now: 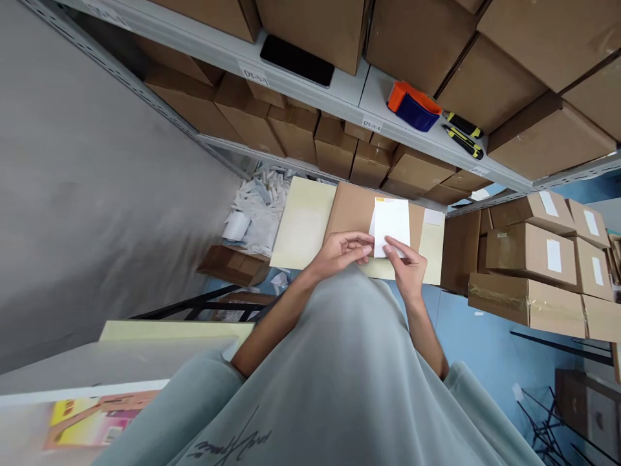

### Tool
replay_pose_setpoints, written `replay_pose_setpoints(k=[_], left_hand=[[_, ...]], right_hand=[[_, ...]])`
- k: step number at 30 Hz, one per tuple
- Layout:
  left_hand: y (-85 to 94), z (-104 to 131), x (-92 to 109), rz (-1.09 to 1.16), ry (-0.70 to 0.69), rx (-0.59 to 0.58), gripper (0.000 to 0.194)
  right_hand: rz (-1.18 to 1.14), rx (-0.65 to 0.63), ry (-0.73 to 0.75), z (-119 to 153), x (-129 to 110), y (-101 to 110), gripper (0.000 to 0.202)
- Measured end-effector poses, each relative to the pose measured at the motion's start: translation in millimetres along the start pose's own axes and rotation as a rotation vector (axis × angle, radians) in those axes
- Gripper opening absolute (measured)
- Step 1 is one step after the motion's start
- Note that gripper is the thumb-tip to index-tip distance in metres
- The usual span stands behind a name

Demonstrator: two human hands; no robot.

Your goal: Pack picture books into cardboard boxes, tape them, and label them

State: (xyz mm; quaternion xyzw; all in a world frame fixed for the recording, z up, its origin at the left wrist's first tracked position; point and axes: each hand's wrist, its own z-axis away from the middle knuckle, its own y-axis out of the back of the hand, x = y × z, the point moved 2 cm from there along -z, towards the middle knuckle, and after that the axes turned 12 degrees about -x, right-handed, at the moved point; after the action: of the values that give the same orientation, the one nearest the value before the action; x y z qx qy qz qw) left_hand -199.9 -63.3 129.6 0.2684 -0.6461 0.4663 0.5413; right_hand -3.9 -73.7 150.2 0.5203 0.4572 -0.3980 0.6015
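Observation:
A white paper label with a small yellow-orange mark at its top left is held over a brown cardboard box. My right hand pinches its lower part between thumb and fingers. At the label's lower left edge is my left hand, its fingers curled and the thumb closed against them. Whatever may lie between those left fingertips is too small to make out. Part of another white piece shows behind the label's left side. The box lies on a pale yellow board, which also carries a small white slip at its right.
Shelves of cardboard boxes stand ahead. On the upper shelf lie a black phone, an orange and blue tape dispenser and box cutters. Labelled boxes are stacked to the right. Crumpled white paper fills the left corner beside a wall.

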Motion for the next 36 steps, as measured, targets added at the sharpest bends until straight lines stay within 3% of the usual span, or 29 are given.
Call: replay_pose_setpoints(k=[7, 17, 24, 29, 33, 36], left_hand=[[-10.2, 9, 12, -0.105, -0.02, -0.016, 0.033], [-23.5, 0, 12, -0.084, -0.034, 0.043, 0.036], [-28.0, -8, 13, -0.102, -0.047, 0.048, 0.033], [-30.9, -15, 11, -0.135, -0.071, 0.047, 0.03], [-30.8, -20, 7, -0.21, -0.096, 0.065, 0.028], [-29.6, -23, 4, -0.273, -0.11, 0.085, 0.027]], right_hand=[[0.005, 0.07, 0.059, 4, -15, -3, 0.043], [0.012, 0.095, 0.084, 8, -22, 2, 0.04], [-0.044, 0.044, 0.012, 3, -15, 8, 0.046], [-0.07, -0.081, -0.037, -7, -1, 13, 0.046], [0.017, -0.142, 0.015, -13, 9, 15, 0.051], [0.043, -0.126, 0.055, -12, 8, 18, 0.039]])
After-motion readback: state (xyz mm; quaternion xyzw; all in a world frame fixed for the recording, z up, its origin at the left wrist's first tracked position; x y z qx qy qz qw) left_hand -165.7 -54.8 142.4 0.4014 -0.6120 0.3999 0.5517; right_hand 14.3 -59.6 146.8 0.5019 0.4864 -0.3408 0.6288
